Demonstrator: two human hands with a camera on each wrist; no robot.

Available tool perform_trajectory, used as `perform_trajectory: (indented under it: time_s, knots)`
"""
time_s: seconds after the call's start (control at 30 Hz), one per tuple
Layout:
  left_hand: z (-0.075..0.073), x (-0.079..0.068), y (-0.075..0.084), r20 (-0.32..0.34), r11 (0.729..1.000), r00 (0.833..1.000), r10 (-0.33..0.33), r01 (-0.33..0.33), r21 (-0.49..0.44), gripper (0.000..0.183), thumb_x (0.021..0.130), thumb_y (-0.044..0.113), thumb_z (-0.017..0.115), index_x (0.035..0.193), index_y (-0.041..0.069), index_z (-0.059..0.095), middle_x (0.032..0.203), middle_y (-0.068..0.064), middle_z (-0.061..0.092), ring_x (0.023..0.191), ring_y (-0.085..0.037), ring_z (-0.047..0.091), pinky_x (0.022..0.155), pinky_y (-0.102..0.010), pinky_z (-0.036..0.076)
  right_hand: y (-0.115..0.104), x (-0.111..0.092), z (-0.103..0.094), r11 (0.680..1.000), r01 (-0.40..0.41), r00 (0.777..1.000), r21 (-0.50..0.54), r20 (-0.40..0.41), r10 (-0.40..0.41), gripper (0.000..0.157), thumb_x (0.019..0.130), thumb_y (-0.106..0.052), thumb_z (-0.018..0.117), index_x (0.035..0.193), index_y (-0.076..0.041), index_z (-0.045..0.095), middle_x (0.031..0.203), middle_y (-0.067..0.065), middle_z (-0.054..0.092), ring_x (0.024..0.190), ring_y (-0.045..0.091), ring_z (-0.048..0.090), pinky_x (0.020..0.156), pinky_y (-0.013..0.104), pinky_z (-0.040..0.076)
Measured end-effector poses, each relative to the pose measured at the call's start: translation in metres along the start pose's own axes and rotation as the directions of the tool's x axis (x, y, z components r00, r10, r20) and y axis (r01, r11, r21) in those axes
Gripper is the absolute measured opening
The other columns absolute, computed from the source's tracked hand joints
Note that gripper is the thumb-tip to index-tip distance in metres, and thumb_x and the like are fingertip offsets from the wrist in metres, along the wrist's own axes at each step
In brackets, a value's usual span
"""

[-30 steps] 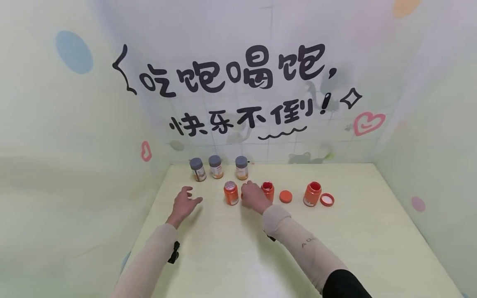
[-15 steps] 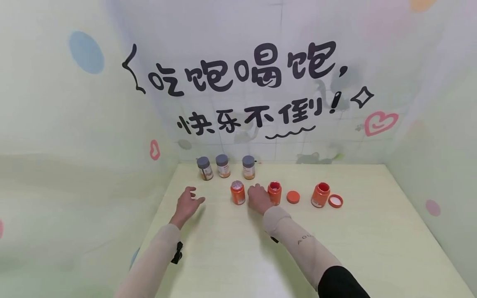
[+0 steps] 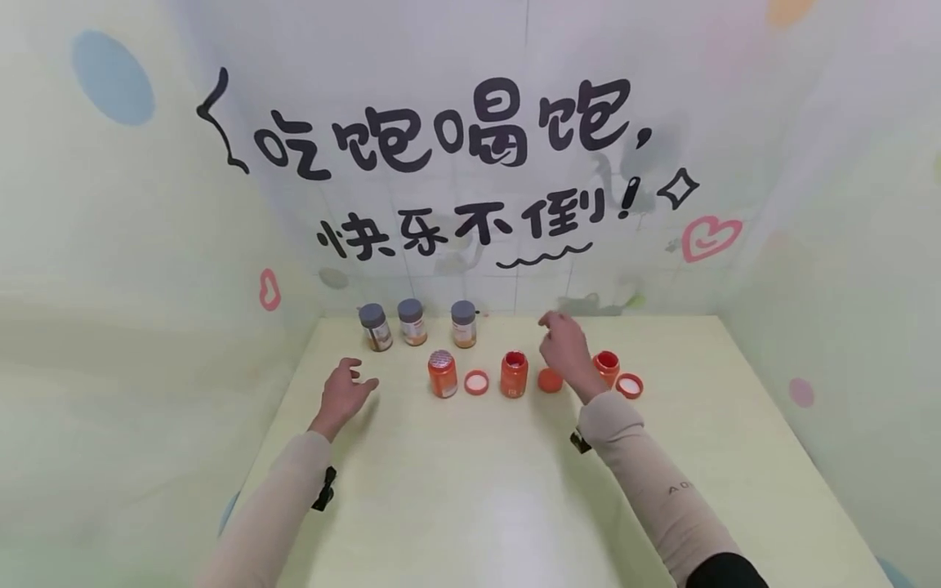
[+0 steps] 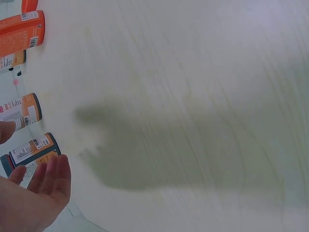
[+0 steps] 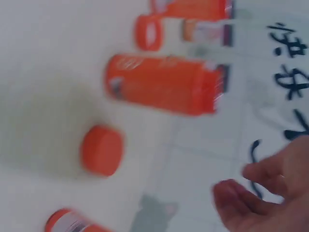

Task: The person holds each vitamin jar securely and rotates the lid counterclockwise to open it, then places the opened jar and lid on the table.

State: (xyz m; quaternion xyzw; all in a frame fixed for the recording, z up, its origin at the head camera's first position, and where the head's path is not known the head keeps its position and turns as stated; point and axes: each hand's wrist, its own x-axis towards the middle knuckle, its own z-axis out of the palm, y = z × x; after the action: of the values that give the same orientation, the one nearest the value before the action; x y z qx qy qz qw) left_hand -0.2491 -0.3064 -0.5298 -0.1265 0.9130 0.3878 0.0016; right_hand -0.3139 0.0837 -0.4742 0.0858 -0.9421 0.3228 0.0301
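Note:
My left hand point(image 3: 345, 398) hovers over the table's left side, fingers relaxed and holding nothing. In the left wrist view its fingertips overlap a jar point(image 4: 35, 153) with a dark cap. My right hand point(image 3: 566, 349) is raised above a red lid point(image 3: 550, 380), its fingers loosely bent and nothing between them. An orange bottle point(image 3: 443, 376) with a foil seal over its mouth stands left of centre. Beside it lies an upturned red lid point(image 3: 476, 382). Two uncapped orange bottles stand further right: one in the middle point(image 3: 514, 376), the other point(image 3: 606, 367) partly behind my right hand and wrist.
Three dark-capped jars stand along the back: a left jar point(image 3: 376, 328), a middle jar point(image 3: 412, 322) and a right jar point(image 3: 464, 324). Another upturned lid point(image 3: 630, 386) lies by the rightmost bottle. A printed backdrop point(image 3: 456, 49) rises behind the pale table point(image 3: 470, 490).
My right hand has let go of the lid beside the sealed bottle and moved up and to the right, leaving that lid upturned on the table. My left hand stays nearly still.

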Motion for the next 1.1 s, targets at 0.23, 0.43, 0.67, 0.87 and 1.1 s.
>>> perform_trajectory:
  time_s: [0.23, 0.43, 0.67, 0.87, 1.1]
  knots:
    - [-0.003, 0.008, 0.014, -0.007, 0.999, 0.999, 0.035, -0.034, 0.023, 0.061, 0.096, 0.027, 0.059, 0.145, -0.001, 0.036, 0.138, -0.030, 0.049, 0.123, -0.044, 0.056, 0.099, -0.056, 0.045, 0.047, -0.010, 0.033, 0.964, -0.044, 0.921, -0.263, 0.364, 0.141, 0.053, 0.093, -0.014, 0.063, 0.144, -0.010, 0.049, 0.137, 0.022, 0.054, 0.118, 0.037, 0.056, 0.099, 0.056, 0.049]
    - [-0.005, 0.018, 0.024, -0.007, 0.996, 0.998, 0.063, -0.062, 0.067, 0.063, 0.096, 0.029, 0.059, 0.146, -0.001, 0.035, 0.137, -0.030, 0.049, 0.123, -0.044, 0.055, 0.099, -0.056, 0.044, 0.054, -0.016, 0.045, 0.957, -0.044, 0.934, -0.286, 0.329, 0.141, 0.031, 0.092, -0.015, 0.068, 0.122, -0.010, 0.063, 0.110, 0.013, 0.060, 0.097, 0.030, 0.055, 0.089, 0.050, 0.052]
    - [-0.016, 0.027, 0.032, -0.024, 0.991, 0.996, 0.084, -0.081, 0.104, 0.063, 0.095, 0.028, 0.059, 0.145, -0.002, 0.035, 0.136, -0.030, 0.050, 0.123, -0.044, 0.052, 0.098, -0.058, 0.043, 0.051, -0.014, 0.046, 0.983, -0.061, 0.957, -0.174, 0.271, 0.108, 0.036, 0.091, -0.017, 0.066, 0.126, -0.010, 0.057, 0.112, 0.015, 0.054, 0.091, 0.026, 0.055, 0.079, 0.041, 0.054]
    - [-0.017, 0.032, 0.038, -0.022, 0.988, 0.994, 0.103, -0.100, 0.117, 0.062, 0.095, 0.028, 0.059, 0.144, -0.003, 0.036, 0.137, -0.031, 0.049, 0.125, -0.044, 0.051, 0.099, -0.058, 0.044, 0.058, -0.016, 0.049, 0.990, -0.116, 0.978, -0.077, 0.164, 0.127, 0.032, 0.088, -0.017, 0.071, 0.114, -0.009, 0.056, 0.108, 0.014, 0.053, 0.087, 0.025, 0.055, 0.075, 0.034, 0.052]
    - [-0.015, 0.041, 0.040, -0.011, 0.986, 0.995, 0.096, -0.094, 0.137, 0.062, 0.095, 0.029, 0.058, 0.143, -0.002, 0.035, 0.138, -0.029, 0.048, 0.124, -0.044, 0.050, 0.100, -0.058, 0.043, 0.058, -0.023, 0.048, 0.983, -0.131, 0.982, -0.129, 0.122, 0.147, 0.035, 0.087, -0.015, 0.071, 0.117, -0.005, 0.056, 0.104, 0.014, 0.058, 0.086, 0.026, 0.056, 0.081, 0.041, 0.056]
